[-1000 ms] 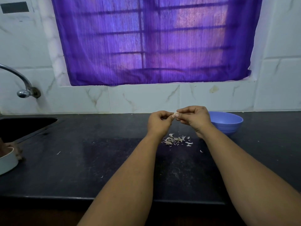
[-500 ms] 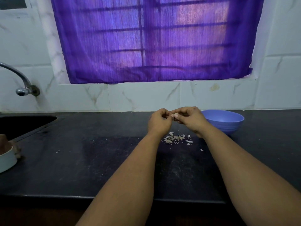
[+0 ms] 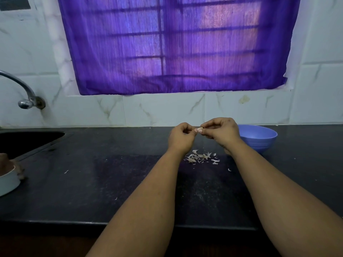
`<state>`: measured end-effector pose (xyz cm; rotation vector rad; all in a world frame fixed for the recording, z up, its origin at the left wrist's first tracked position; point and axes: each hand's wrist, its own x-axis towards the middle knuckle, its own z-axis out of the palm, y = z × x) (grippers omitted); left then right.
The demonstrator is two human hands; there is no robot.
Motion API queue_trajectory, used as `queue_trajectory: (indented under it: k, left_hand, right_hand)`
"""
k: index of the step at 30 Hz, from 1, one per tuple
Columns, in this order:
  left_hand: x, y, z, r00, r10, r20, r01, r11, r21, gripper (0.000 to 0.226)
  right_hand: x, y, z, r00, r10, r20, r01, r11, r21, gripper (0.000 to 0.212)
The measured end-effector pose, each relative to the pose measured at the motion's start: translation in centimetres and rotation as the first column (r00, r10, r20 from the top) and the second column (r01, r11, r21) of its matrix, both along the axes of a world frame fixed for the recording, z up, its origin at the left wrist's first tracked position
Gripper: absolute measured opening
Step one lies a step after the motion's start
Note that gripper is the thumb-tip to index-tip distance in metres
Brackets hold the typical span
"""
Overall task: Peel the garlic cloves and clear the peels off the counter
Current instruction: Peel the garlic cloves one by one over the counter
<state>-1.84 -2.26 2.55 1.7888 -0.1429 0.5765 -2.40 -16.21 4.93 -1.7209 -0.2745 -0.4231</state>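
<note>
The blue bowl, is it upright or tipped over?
Upright. The bowl sits on its base on the counter, rim up, behind the right hand. What it holds cannot be seen.

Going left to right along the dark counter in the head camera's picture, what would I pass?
White round dish → black sink basin → left hand → small pale garlic clove → right hand → light blue plastic bowl.
</note>
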Motion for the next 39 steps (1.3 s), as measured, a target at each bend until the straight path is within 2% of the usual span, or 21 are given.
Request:
queue_trajectory:
  k: [4,7,11,15,20,25,31,35,39]
  left_hand:
    - [-0.2,0.0,0.0,1.000,-0.022,-0.018,0.021,0.999,-0.023,0.016]
    - [-0.2,0.0,0.0,1.000,-0.019,-0.001,0.019,1.000,-0.017,0.016]
    - [-0.3,-0.2,0.0,0.999,-0.034,-0.002,0.034,0.999,0.013,0.012]
    - [-0.5,-0.4,0.2,0.995,-0.087,-0.047,0.084,0.994,-0.067,0.006]
    - [-0.9,-0.3,0.4,0.991,-0.133,-0.015,0.129,0.982,-0.137,0.010]
    - [-0.9,0.2,0.4,0.995,-0.091,-0.050,0.082,0.984,-0.160,0.005]
    - [-1.3,0.0,0.4,0.991,-0.128,-0.042,0.121,0.982,-0.147,0.009]
    - [-1.5,-0.3,0.5,0.991,-0.127,-0.043,0.121,0.986,-0.117,0.007]
    - [-1.5,-0.9,0.6,0.990,-0.136,-0.049,0.130,0.986,-0.099,0.006]
  right_hand:
    - [0.2,-0.1,-0.1,1.000,0.019,0.019,-0.019,1.000,0.015,0.018]
    - [0.5,0.2,-0.3,0.994,0.106,-0.020,-0.104,0.991,0.087,0.013]
    - [0.7,0.5,-0.6,0.989,0.140,-0.042,-0.137,0.989,0.062,0.007]
    - [0.7,0.3,-0.6,0.986,0.164,-0.041,-0.157,0.979,0.132,0.015]
    - [0.7,0.4,-0.5,0.974,0.218,-0.058,-0.205,0.963,0.178,0.016]
    - [0.8,0.7,-0.4,0.962,0.255,-0.100,-0.235,0.955,0.180,0.020]
    - [0.9,0.4,-0.8,0.980,0.168,-0.106,-0.162,0.985,0.064,0.007]
    - [0.9,0.2,-0.7,0.983,0.137,-0.124,-0.130,0.989,0.064,0.004]
    - [1.0,-0.2,-0.7,0.990,0.095,-0.106,-0.097,0.995,-0.009,0.002]
